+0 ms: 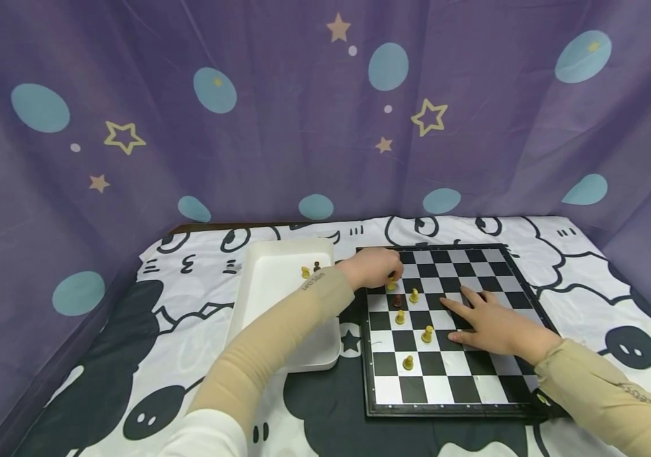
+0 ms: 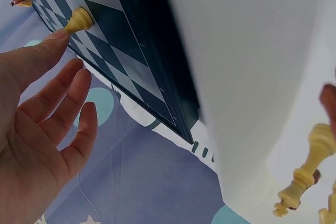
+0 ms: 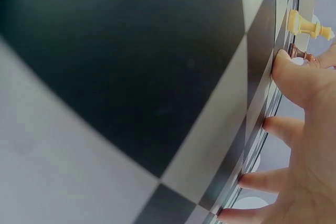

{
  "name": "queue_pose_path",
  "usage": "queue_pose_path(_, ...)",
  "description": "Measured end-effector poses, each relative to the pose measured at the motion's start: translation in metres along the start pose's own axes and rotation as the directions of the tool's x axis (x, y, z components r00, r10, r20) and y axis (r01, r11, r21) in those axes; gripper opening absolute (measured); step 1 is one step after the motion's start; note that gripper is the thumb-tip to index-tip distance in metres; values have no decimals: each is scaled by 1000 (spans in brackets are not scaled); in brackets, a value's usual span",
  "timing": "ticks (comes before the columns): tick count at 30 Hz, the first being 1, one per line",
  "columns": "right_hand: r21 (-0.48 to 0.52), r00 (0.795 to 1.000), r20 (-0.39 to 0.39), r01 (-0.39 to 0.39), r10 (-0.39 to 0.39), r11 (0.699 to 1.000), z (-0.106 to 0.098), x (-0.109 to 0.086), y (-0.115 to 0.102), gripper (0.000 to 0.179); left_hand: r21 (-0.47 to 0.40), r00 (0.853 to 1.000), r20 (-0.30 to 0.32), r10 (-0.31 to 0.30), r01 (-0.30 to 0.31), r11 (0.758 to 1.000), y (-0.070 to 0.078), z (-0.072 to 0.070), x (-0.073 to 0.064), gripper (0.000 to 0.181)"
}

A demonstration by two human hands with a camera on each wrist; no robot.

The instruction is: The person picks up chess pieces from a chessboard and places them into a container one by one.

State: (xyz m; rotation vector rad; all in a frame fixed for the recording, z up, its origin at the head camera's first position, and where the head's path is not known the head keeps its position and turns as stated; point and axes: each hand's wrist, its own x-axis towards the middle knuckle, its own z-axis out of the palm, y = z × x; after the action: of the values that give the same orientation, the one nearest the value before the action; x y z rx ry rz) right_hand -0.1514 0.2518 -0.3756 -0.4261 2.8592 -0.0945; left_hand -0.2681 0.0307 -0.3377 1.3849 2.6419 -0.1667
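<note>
My left hand (image 1: 375,268) is over the board's far left corner area, pinching the top of a yellow chess piece (image 2: 80,20) that stands on a square. Its head is hidden by the thumb, and the index finger is mostly hidden in the left wrist view. My right hand (image 1: 493,325) rests on the chessboard (image 1: 453,362), fingers spread, holding nothing. Between the hands stand a dark red chess piece (image 1: 397,301) and several yellow ones, among them a taller yellow piece (image 1: 427,334) and a yellow piece nearer the front (image 1: 408,363).
Left of the board is a white tray (image 1: 268,273), partly covered by my left forearm. It contains yellow pieces, one a yellow king (image 2: 307,166), and a dark piece (image 1: 316,266). A patterned cloth (image 1: 188,343) covers the table; a purple curtain (image 1: 302,139) hangs behind.
</note>
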Motion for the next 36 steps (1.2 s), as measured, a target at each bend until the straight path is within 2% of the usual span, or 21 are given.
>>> queue_pose_path(7, 2, 1000, -5, 7, -7, 1000, -1, 0, 0, 78, -14, 1000, 7, -3, 3, 1000, -1, -4, -1, 12)
queue_pose_path(14, -9, 1000, -5, 8, -8, 1000, -4, 0, -1, 78, -38, 998, -64, 1, -3, 999, -1, -19, -4, 16)
queue_pose_path(17, -8, 1000, -3, 10, -10, 1000, -3, 0, -1, 78, -37, 997, -75, 9, -12, 999, -1, -22, -6, 15)
queue_pose_path(36, -6, 1000, -8, 10, -10, 1000, -2, 0, -1, 79, -65, 991, -131, 20, -28, 997, 1, -23, -28, 13)
